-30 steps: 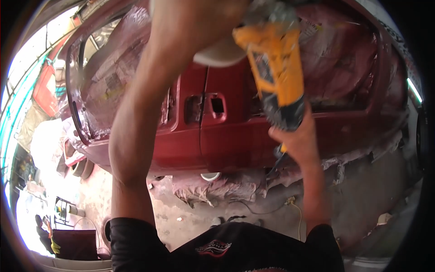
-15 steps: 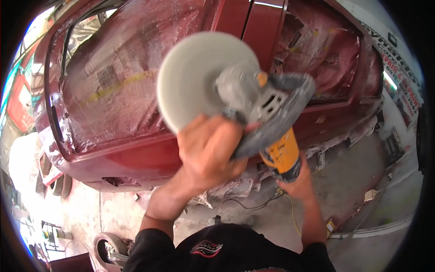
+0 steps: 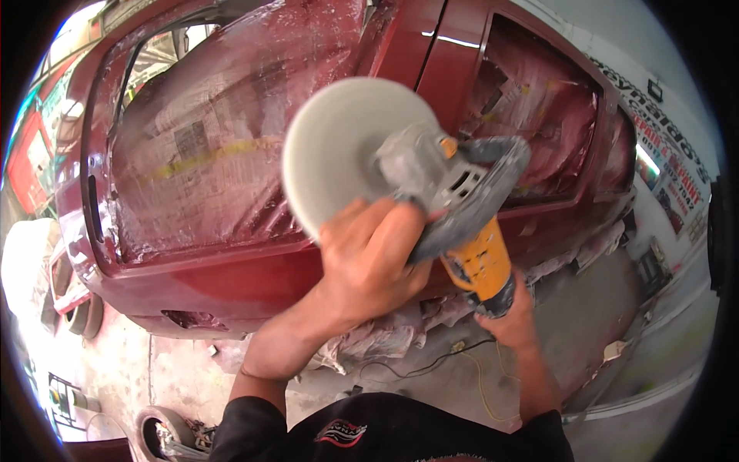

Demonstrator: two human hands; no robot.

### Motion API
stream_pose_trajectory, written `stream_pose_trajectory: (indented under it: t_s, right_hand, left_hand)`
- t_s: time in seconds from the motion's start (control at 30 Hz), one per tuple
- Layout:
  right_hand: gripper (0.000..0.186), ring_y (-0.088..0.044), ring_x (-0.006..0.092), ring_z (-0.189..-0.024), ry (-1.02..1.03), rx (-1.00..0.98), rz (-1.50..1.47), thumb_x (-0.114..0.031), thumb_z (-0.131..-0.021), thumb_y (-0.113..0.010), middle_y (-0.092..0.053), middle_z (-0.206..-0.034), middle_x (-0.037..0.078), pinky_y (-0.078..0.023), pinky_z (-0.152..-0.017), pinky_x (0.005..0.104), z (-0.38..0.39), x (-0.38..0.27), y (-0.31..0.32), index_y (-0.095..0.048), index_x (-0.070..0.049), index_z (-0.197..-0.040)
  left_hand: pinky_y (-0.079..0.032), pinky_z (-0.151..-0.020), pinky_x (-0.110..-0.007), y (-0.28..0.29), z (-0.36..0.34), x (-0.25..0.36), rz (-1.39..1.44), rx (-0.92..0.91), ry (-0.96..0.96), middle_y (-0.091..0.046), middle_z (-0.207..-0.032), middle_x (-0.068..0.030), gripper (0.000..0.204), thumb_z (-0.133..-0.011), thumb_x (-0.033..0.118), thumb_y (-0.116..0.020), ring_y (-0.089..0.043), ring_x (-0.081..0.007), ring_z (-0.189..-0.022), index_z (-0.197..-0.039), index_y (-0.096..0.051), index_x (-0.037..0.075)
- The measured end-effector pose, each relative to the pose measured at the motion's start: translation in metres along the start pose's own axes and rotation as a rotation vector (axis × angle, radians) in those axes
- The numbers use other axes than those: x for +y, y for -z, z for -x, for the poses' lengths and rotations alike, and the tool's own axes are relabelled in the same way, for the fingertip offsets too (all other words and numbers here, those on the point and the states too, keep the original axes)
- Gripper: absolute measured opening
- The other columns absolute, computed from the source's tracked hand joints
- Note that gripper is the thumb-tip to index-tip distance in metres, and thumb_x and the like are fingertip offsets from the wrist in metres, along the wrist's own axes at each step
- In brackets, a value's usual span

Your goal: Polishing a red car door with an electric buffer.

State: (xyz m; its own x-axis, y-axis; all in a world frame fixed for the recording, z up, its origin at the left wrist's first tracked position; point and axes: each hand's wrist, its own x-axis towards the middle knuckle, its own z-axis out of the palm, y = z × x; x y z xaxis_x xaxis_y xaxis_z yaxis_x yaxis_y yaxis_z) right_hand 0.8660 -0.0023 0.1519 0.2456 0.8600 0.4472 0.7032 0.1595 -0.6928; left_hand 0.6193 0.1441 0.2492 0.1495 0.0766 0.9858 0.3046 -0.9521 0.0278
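Observation:
A yellow and grey power polisher (image 3: 479, 262) with a round whitish pad (image 3: 339, 154) is held up before me. The pad is smeared by its spin, its lower edge close behind my left hand (image 3: 373, 258). That hand wraps round the polisher's dark looped front handle, left of the grey head. Lower and to the right, my right hand (image 3: 512, 312) grips the dark rear end of the yellow body. Behind the pad stands a dark red car body (image 3: 231, 279). Whether the pad touches its panel is hard to tell, as the pad hides that spot.
Paint-stained masking sheets (image 3: 208, 146) cover the car's window openings, and crumpled sheeting (image 3: 377, 343) hangs along its lower edge. A dark cord (image 3: 427, 369) and a yellow cord (image 3: 481, 377) lie on the floor. A tire (image 3: 150, 431) lies at lower left. Lettered wall at right.
The polisher and both hands have shifted slightly right and down in view. The car's surroundings have shifted too, as my head view has moved. Both hands keep their hold, and the pad still spins.

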Motion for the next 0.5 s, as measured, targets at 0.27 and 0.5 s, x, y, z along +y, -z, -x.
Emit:
stream_pose_trajectory:
  t_s: [0.27, 0.5]
  right_hand:
    - [0.078, -0.06, 0.0197, -0.109, 0.0, 0.074, -0.057, -0.002, -0.063, -0.08, -0.064, -0.118, 0.008, -0.046, -0.1, 0.0342, -0.091, -0.024, 0.066, -0.049, -0.002, -0.135]
    - [0.074, -0.06, 0.0173, -0.109, 0.057, 0.073, -0.156, -0.003, -0.063, -0.081, -0.063, -0.115, 0.006, -0.045, -0.1, 0.0326, -0.083, 0.007, 0.043, -0.051, -0.002, -0.131]
  left_hand:
    - [-0.049, -0.054, -0.043, -0.071, -0.126, -0.017, 0.035, 0.152, 0.0, -0.061, -0.066, -0.0123, 0.021, -0.069, 0.009, -0.076, -0.063, -0.0346, -0.061, -0.082, -0.06, 0.006]
    - [-0.048, -0.052, -0.044, -0.074, -0.105, -0.006, 0.024, 0.09, 0.011, -0.059, -0.066, -0.0113, 0.023, -0.065, 0.007, -0.074, -0.063, -0.0345, -0.06, -0.079, -0.055, 0.008]
